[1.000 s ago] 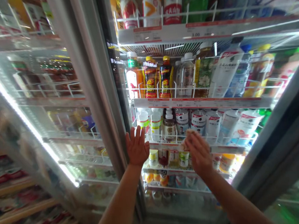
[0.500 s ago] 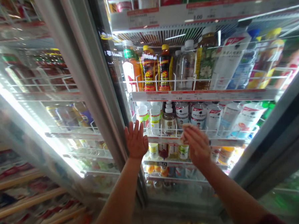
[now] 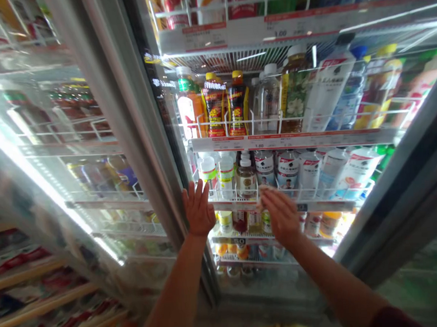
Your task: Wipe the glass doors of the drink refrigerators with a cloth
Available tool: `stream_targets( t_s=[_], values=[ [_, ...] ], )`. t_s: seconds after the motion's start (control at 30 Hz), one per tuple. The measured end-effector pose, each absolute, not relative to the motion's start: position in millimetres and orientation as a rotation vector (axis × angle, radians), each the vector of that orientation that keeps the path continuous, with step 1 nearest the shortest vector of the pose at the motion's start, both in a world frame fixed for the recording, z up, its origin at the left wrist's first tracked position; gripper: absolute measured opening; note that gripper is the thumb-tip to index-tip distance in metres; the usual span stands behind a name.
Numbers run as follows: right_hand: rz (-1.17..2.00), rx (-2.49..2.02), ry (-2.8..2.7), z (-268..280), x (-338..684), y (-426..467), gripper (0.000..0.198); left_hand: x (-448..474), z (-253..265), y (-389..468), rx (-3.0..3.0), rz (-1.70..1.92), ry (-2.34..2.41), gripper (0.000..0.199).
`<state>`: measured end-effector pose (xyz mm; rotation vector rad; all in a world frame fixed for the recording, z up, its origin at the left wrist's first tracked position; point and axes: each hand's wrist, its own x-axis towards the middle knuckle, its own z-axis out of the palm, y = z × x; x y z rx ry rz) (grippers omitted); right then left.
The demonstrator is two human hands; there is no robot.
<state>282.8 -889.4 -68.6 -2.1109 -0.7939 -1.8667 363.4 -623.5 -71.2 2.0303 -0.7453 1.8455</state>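
Note:
A closed glass door [image 3: 269, 287] of an upright drinks cooler stands in front of me. My left hand [image 3: 199, 211] lies flat with fingers spread at the left side of the glass, by the metal door frame [image 3: 144, 138]. A pale, crumpled cloth [image 3: 263, 195] is pressed against the glass under the fingers of my right hand [image 3: 283, 216], which is closed on it. Most of the cloth is hidden by those fingers. Behind the glass, level with my hands, a brown-tinted bottle [image 3: 246, 179] and a clear bottle [image 3: 226, 175] stand upright.
Wire-fronted shelves [image 3: 294, 140] with price strips hold several rows of bottles behind the glass. Another lit cooler section [image 3: 90, 175] is at the left. Slanted display racks [image 3: 45, 294] fill the lower left. A dark door frame [image 3: 388, 188] bounds the right side.
My right hand has shifted slightly left across the glass with the cloth. My left hand keeps its place on the glass. The view has tilted a little upward.

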Motion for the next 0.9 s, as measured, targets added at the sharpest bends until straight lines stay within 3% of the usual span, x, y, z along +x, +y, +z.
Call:
stream_targets(
  t_s=[0.13,0.37,0.57,0.63,0.8,0.9],
  values=[
    [-1.574,-2.357,-1.134,-100.2,274.0,-883.1,0.051,366.1,-72.9,-620.3,2.024,1.796,-0.759,0.057],
    [-1.983,-2.032,-0.559,-34.7,288.2,-918.5,0.065,369.7,-75.5,-623.2,2.016,1.797,-0.727,0.057],
    [-1.680,-2.315,-1.046,-109.2,272.8,-902.5,0.046,370.3,-76.9,-624.4,2.009,1.823,-0.674,0.062],
    [-1.574,-2.376,-1.156,-110.7,269.9,-907.8,0.045,370.4,-77.4,-624.9,2.002,1.823,-0.662,0.062],
    [-1.952,-2.070,-0.698,-44.7,280.2,-938.9,0.061,368.7,-75.8,-627.3,1.993,1.826,-0.675,0.060],
    [-2.065,-1.975,-0.559,-39.9,283.2,-943.5,0.063,368.7,-76.3,-627.6,2.031,1.805,-0.654,0.061]
  ],
)
